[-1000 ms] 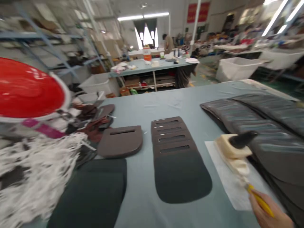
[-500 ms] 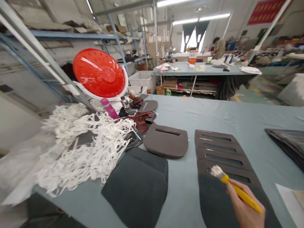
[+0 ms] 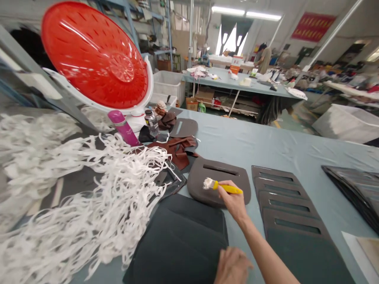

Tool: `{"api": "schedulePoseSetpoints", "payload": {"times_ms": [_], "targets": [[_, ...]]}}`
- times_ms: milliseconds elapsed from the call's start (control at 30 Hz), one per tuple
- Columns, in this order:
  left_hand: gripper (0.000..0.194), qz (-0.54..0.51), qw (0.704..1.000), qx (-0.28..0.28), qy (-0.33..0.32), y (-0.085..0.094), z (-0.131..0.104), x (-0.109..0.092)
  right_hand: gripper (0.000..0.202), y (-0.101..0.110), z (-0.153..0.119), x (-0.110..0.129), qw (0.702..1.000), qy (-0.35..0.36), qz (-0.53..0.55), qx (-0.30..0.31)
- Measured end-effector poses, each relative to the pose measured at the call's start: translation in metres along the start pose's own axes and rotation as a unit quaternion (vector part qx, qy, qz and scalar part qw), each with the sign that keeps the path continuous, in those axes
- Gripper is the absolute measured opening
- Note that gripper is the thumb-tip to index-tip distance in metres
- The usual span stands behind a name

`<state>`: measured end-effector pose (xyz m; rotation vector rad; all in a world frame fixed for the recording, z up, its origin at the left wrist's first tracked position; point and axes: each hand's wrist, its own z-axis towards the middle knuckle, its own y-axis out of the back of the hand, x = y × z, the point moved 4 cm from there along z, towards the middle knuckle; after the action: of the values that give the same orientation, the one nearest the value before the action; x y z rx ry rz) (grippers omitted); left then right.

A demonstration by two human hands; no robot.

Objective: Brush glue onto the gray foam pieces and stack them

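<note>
My right hand [image 3: 232, 199] is closed around the yellow handle of a brush [image 3: 227, 188], whose pale bristles are clotted with white stuff. The brush is over a grey-brown slotted panel [image 3: 219, 197] with rounded corners. Low in the view, my left hand [image 3: 233, 265] is slightly blurred, its thumb apart from the fingers. It is at the right edge of a dark, flat panel [image 3: 180, 236], holding nothing that I can see. To the right lies a row of overlapping slotted panels [image 3: 291, 221].
White strips [image 3: 118, 197] are heaped at left, beside a magenta bottle [image 3: 124, 128] and a clear bottle [image 3: 152, 123]. A big red basin [image 3: 97, 59] rises behind them. Dark sheets [image 3: 352, 189] are stacked at right. A person [image 3: 263, 59] stands at a far table.
My right hand has carried the brush leftward from the overlapping panels to over the single slotted panel. My left hand has come into view at the bottom. The view has shifted.
</note>
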<state>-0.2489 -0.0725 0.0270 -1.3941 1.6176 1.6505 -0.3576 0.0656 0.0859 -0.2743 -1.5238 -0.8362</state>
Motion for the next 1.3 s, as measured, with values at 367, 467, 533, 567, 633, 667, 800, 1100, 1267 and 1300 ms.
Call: {"api": "schedulePoseSetpoints", "payload": {"times_ms": [367, 467, 533, 567, 633, 667, 800, 1100, 1267, 1300], "targets": [[0.036, 0.253, 0.917, -0.306, 0.025, 0.113, 0.079, 0.07, 0.02, -0.08, 0.097, -0.011, 0.997, 0.045, -0.05, 0.045], [0.034, 0.279, 0.91, -0.305, 0.03, 0.111, 0.081, 0.072, 0.026, -0.077, 0.126, -0.016, 0.994, 0.015, -0.055, -0.09], [0.033, 0.292, 0.903, -0.312, 0.027, 0.11, 0.081, 0.069, 0.028, -0.075, 0.138, -0.022, 0.994, 0.002, -0.045, -0.098], [0.033, 0.298, 0.9, -0.317, 0.025, 0.11, 0.082, 0.068, 0.029, -0.072, 0.141, -0.026, 0.995, -0.004, -0.042, -0.091], [0.032, 0.306, 0.895, -0.324, 0.019, 0.109, 0.083, 0.065, 0.029, -0.051, 0.142, -0.037, 0.993, -0.024, -0.056, -0.1], [0.031, 0.309, 0.894, -0.325, 0.018, 0.109, 0.084, 0.064, 0.029, -0.034, 0.139, -0.045, 0.989, -0.039, -0.075, -0.122], [0.029, 0.322, 0.892, -0.317, 0.023, 0.107, 0.087, 0.062, 0.028, 0.061, 0.121, -0.074, 0.948, -0.085, -0.18, -0.247], [0.029, 0.348, 0.882, -0.318, 0.011, 0.101, 0.092, 0.053, 0.025, 0.149, 0.035, -0.099, 0.912, -0.167, -0.2, -0.318], [0.03, 0.336, 0.888, -0.312, 0.018, 0.099, 0.092, 0.055, 0.02, 0.149, -0.044, -0.091, 0.901, -0.178, -0.26, -0.299], [0.03, 0.33, 0.891, -0.312, 0.017, 0.099, 0.09, 0.055, 0.019, 0.144, -0.05, -0.085, 0.9, -0.168, -0.264, -0.305]]}}
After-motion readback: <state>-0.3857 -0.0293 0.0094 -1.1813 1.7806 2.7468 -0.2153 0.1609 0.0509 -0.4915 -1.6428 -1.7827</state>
